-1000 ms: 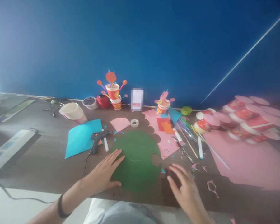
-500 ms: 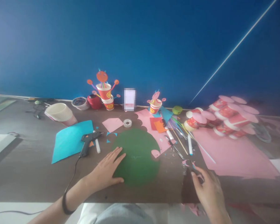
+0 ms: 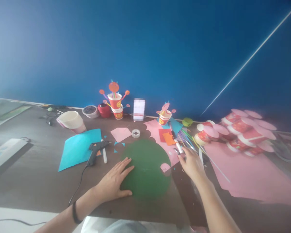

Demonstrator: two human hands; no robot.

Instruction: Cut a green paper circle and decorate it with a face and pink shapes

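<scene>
1. Blue wall (image 3: 145, 48) at the far side; dark table (image 3: 46, 181) below it, white power strip (image 3: 8, 150) at left.
2. Left, far: nested pale cups (image 3: 74, 124), tilted, mouth uncovered; nothing but white lining seen inside. Round tub (image 3: 93, 116) farther back, dark contents, too blurred to name.
3. Blue sheet (image 3: 74, 149) nearer, glue gun (image 3: 95, 152) lying over its right edge.
4. Two stacked red-and-white cups (image 3: 114, 103) by the wall, upper one holding coloured stems with orange discs.
5. Centre, near: green disc (image 3: 146, 168) flat on the table. Left hand (image 3: 117, 178) lies on its left side, fingers spread, pressing, gripping nothing.
6. Small round pink piece (image 3: 164, 167) at the disc's right edge.
7. Far, right of centre: a smaller cup (image 3: 163, 121) with pink discs rising out of it; green container (image 3: 187, 122) beyond, contents not visible.
8. Right hand (image 3: 192, 161) has shifted from the near scraps to the pens, fingers half curled by a dark tool (image 3: 176, 151); cannot tell whether it has hold. Suggests a turn to the tools while the left steadies the disc.
9. Far right: red cups (image 3: 246, 140) heaped on their sides, pink discs covering ends, insides hidden.
</scene>
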